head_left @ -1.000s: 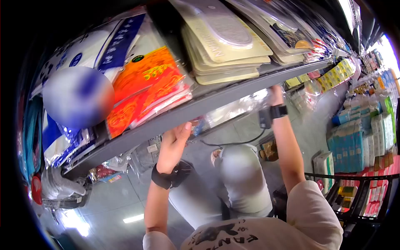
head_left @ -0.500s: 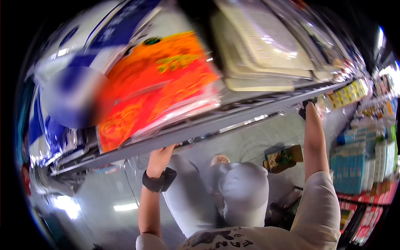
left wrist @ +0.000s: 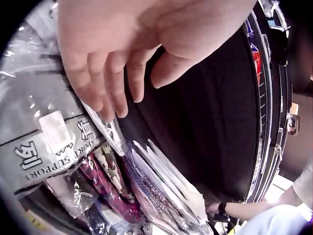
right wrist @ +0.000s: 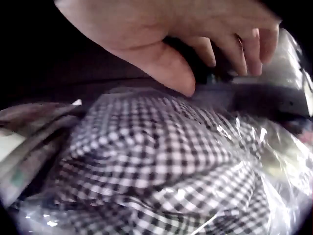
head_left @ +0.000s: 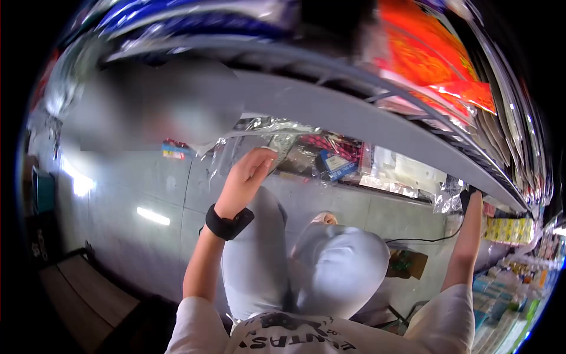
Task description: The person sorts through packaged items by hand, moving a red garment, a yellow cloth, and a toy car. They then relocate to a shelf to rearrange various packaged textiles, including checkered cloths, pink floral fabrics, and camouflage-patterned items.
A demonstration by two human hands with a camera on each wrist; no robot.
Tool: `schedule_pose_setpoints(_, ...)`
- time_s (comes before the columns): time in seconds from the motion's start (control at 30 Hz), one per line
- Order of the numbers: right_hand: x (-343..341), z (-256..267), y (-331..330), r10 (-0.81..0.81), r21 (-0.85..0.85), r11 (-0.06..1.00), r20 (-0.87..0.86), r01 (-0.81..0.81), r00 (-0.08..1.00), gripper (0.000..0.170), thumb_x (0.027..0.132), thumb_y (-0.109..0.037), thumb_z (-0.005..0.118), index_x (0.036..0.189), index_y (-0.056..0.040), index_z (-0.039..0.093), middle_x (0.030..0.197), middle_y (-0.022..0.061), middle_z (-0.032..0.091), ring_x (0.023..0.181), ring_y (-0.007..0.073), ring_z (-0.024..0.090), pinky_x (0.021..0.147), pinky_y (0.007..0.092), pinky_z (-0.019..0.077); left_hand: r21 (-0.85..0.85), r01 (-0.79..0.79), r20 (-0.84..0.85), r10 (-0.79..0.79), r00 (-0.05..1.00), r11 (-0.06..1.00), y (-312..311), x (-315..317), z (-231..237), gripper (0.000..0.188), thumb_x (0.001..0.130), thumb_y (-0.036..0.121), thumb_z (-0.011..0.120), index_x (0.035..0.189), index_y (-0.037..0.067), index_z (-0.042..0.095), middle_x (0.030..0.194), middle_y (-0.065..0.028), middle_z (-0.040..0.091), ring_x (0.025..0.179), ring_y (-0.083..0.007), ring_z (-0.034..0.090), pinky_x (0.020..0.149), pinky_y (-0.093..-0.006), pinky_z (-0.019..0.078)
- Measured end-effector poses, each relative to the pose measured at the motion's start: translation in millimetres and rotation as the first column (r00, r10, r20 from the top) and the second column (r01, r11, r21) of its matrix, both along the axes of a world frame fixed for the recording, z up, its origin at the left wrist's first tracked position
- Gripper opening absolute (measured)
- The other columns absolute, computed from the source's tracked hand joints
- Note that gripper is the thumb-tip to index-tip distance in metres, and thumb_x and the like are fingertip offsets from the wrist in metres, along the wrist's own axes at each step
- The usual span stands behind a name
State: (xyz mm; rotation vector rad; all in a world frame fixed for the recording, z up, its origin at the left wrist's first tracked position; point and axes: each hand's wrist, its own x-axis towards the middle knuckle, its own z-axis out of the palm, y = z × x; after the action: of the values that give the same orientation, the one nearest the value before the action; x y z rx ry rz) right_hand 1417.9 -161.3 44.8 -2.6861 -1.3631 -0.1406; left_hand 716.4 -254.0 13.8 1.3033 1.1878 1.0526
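My left hand (head_left: pixel 244 180) is at the lower shelf, palm down with fingers loosely bent. In the left wrist view its fingertips lie right at the edge of a grey plastic-wrapped package (left wrist: pixel 29 122) printed with "SPORT SUPPORT". Beside that package stand thin clear-wrapped packs (left wrist: pixel 168 186) and a dark pink patterned pack (left wrist: pixel 110 191). My right hand (right wrist: pixel 171 34) reaches under the upper shelf and is mostly hidden in the head view. In the right wrist view its fingers are spread loosely above a black-and-white checked cloth item (right wrist: pixel 161 147) in clear plastic; nothing is in its grip.
The grey front edge of the upper shelf (head_left: pixel 330 109) runs above both hands. Orange-red packs (head_left: pixel 424 53) lie on it. A cardboard box (head_left: pixel 408 264) sits on the floor near my knee. Stacked goods (head_left: pixel 501 289) stand at the far right.
The view has swung left and lower, bringing the goods under the upper shelf into sight. My left hand has come out from beneath the shelf edge; my right arm is stretched farther right than at first.
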Motion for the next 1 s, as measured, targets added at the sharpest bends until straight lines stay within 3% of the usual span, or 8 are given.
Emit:
schedule_pose_setpoints(0.2, -184, 38, -56, 0.534, -0.058, 0.843, 0.2, -0.534, 0.821, 0.04, 0.083, -0.016, 0.052, 0.118, 0.0013, 0.045, 0.122, 0.0182, 0.047, 0.112, 0.0335, 0.044, 0.095, 0.0386, 0.0334, 0.09, -0.265, -0.123, 0.275, 0.954, 0.96, -10, -21, -4, 0.016, 0.087, 0.011, 0.051, 0.1, 0.001, 0.054, 0.091, -0.0035, 0.058, 0.083, -0.0105, 0.054, 0.065, -0.0219, 0.0437)
schedule_pose_setpoints(0.3, -363, 75, -96, 0.546, 0.141, 0.812, -0.522, -0.566, 0.655, 0.035, 0.085, -0.013, 0.049, 0.118, -0.0033, 0.046, 0.117, 0.0111, 0.05, 0.107, 0.023, 0.049, 0.09, 0.0329, 0.0374, 0.237, -0.463, -0.123, 0.499, 0.858, 0.854, -2, -30, -1, 0.017, 0.086, 0.011, 0.052, 0.1, 0.001, 0.053, 0.093, -0.005, 0.058, 0.083, -0.0117, 0.055, 0.066, -0.0225, 0.0439)
schedule_pose_setpoints(0.43, -444, 44, -73, 0.592, 0.419, 0.617, -0.805, -0.666, 0.043, 0.036, 0.087, -0.01, 0.049, 0.121, -0.0006, 0.04, 0.12, 0.0108, 0.048, 0.109, 0.0188, 0.047, 0.092, 0.0298, 0.0363, 0.35, -0.584, -0.187, 0.665, 0.723, 0.733, 6, -50, 1, 0.023, 0.084, 0.015, 0.057, 0.102, 0.0, 0.051, 0.094, -0.0063, 0.058, 0.087, -0.0155, 0.056, 0.07, -0.0256, 0.0438)
schedule_pose_setpoints(0.63, -511, -40, 1, 0.645, 0.51, 0.686, -0.756, -0.519, 0.111, 0.055, 0.085, -0.022, 0.056, 0.125, 0.0035, 0.028, 0.126, 0.0201, 0.038, 0.115, 0.0253, 0.04, 0.097, 0.0323, 0.0312, 0.356, -0.68, -0.377, 0.764, 0.523, 0.641, 39, -72, -22, 0.05, 0.073, 0.031, 0.066, 0.103, -0.006, 0.049, 0.098, -0.026, 0.053, 0.091, -0.0401, 0.051, 0.076, -0.0417, 0.0424)
schedule_pose_setpoints(0.7, -522, -60, 23, 0.699, 0.456, 0.686, -0.628, -0.567, 0.342, 0.062, 0.083, -0.03, 0.058, 0.126, 0.0042, 0.028, 0.125, 0.0224, 0.038, 0.115, 0.0267, 0.04, 0.096, 0.0325, 0.0312, 0.281, -0.71, -0.421, 0.748, 0.514, 0.646, 42, -71, -23, 0.055, 0.073, 0.037, 0.065, 0.105, -0.005, 0.049, 0.099, -0.0271, 0.053, 0.092, -0.0416, 0.05, 0.078, -0.0432, 0.0415)
schedule_pose_setpoints(0.83, -529, -74, 45, 0.717, 0.373, 0.694, -0.434, -0.616, 0.546, 0.076, 0.075, -0.045, 0.063, 0.123, 0.006, 0.034, 0.12, 0.0237, 0.045, 0.112, 0.0283, 0.045, 0.094, 0.0323, 0.0339, 0.49, -0.793, -0.439, 0.888, 0.135, 0.363, 49, -91, -53, 0.059, 0.076, 0.045, 0.06, 0.106, -0.005, 0.048, 0.105, -0.0274, 0.049, 0.093, -0.0418, 0.049, 0.079, -0.0475, 0.0408)
schedule_pose_setpoints(0.9, -522, -79, 54, 0.68, 0.335, 0.731, -0.433, -0.595, 0.592, 0.078, 0.072, -0.045, 0.065, 0.12, 0.0106, 0.039, 0.117, 0.023, 0.048, 0.109, 0.0271, 0.047, 0.092, 0.0314, 0.0348, 0.448, -0.824, -0.423, 0.894, 0.148, 0.348, 40, -110, -57, 0.056, 0.077, 0.043, 0.059, 0.101, -0.007, 0.048, 0.1, -0.0277, 0.05, 0.089, -0.0425, 0.05, 0.075, -0.0466, 0.042)
schedule_pose_setpoints(1.0, -500, -102, 71, 0.625, 0.422, 0.742, -0.717, -0.521, 0.31, 0.066, 0.075, -0.031, 0.067, 0.119, 0.0112, 0.041, 0.114, 0.0188, 0.052, 0.105, 0.0227, 0.048, 0.091, 0.0298, 0.0353, 0.239, -0.859, -0.292, 0.877, 0.381, 0.452, 35, -128, -47, 0.055, 0.076, 0.039, 0.061, 0.097, -0.009, 0.047, 0.089, -0.0298, 0.054, 0.083, -0.0418, 0.053, 0.071, -0.0436, 0.0435)
